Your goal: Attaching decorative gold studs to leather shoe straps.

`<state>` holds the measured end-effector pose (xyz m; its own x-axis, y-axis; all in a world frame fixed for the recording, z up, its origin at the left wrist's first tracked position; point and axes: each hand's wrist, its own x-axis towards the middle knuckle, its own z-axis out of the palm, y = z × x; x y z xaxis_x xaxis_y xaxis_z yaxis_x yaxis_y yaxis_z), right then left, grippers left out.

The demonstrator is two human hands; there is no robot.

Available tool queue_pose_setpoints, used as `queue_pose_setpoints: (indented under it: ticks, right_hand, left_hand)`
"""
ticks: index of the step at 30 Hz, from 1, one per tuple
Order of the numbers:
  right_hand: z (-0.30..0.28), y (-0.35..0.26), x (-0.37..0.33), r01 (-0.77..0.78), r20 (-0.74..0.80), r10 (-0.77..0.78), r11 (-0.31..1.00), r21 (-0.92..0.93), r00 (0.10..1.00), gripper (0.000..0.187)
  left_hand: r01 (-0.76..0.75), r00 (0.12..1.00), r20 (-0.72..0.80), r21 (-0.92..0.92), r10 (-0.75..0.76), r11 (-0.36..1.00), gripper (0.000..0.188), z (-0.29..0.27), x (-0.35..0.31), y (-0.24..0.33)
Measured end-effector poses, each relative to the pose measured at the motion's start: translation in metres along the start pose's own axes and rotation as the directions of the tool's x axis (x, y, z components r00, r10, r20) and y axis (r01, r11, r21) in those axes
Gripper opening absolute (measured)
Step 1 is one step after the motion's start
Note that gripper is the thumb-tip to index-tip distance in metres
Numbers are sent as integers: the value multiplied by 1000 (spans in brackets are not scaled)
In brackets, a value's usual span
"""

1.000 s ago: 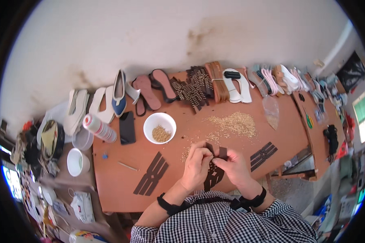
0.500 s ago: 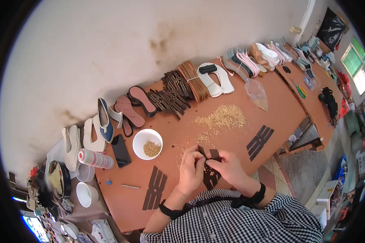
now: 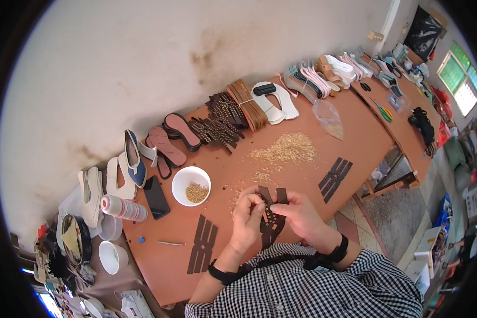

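Observation:
Between my two hands is a dark brown shoe strap piece (image 3: 273, 227) cut into several strips, with small gold studs along it. My left hand (image 3: 246, 218) pinches one strip near its upper end, thumb against fingers. My right hand (image 3: 302, 214) grips another strip between thumb and fingers. The piece's lower end hangs close to my checked shirt. A flat slotted strap piece (image 3: 202, 245) lies left of my hands, and a similar dark piece (image 3: 336, 180) lies to the right. Beyond my hands spreads a pile of small gold studs (image 3: 286, 148).
A white bowl (image 3: 181, 177) with gold studs stands left of the pile. Near it are a phone (image 3: 156, 197), a striped bottle (image 3: 123, 208) and a metal rod (image 3: 170, 243). Shoes, studded straps (image 3: 217, 132) and bundled strips (image 3: 247, 106) line the wall. A clear bag (image 3: 328, 119) lies at the back.
The strap piece has been turned up and spread, so more of its studded face shows. Both hands still grip it. The whole view has shifted slightly.

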<state>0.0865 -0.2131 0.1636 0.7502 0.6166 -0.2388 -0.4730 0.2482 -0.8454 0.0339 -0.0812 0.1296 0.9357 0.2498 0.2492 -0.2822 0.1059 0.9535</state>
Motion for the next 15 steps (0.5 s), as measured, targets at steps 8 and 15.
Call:
queue_pose_setpoints:
  ticks: [8, 15]
  right_hand:
    - [5, -4, -12, 93, -4, -94, 987, -135, 996, 13]
    - [7, -3, -15, 73, -30, -76, 992, -105, 997, 13]
  left_hand:
    - [-157, 984, -22, 347, 176, 924, 8, 11, 0, 14]
    - [-208, 974, 15, 463, 227, 862, 10, 11, 1, 15]
